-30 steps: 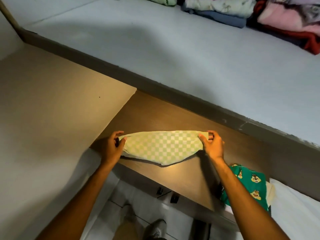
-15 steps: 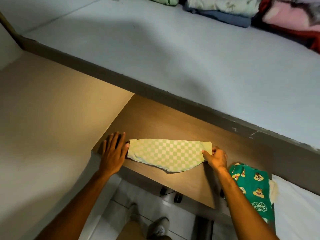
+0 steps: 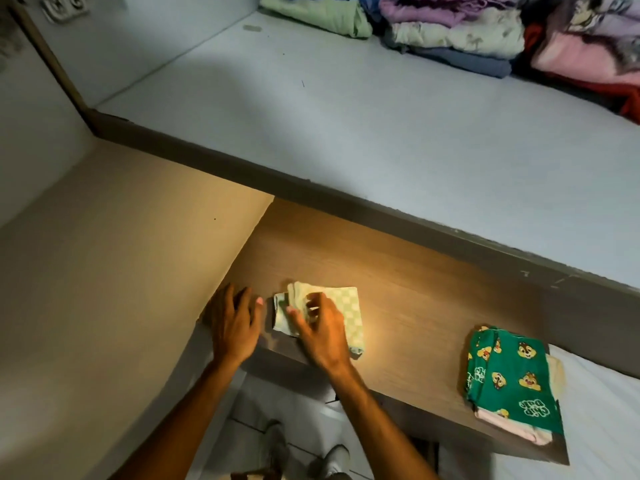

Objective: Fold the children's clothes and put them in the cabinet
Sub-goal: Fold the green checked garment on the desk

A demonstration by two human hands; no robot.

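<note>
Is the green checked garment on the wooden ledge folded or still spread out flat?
Folded. The green checked garment lies as a compact doubled rectangle on the wooden ledge, with the right hand pressing it and layered edges showing beside the fingers.

Wood-grain shelf (image 3: 398, 278) lit warm yellow; beige wall (image 3: 104, 271) to the left w/ sockets (image 3: 64, 6) far up top. Pale grey-blue bed surface (image 3: 346, 116) beyond, dark trim edge (image 3: 311, 188) between. Light tiled floor (image 3: 249, 427) below.

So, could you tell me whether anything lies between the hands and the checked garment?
Nothing visible does: the right hand already rests on the green checked garment, and the left hand lies just beside it.
</note>
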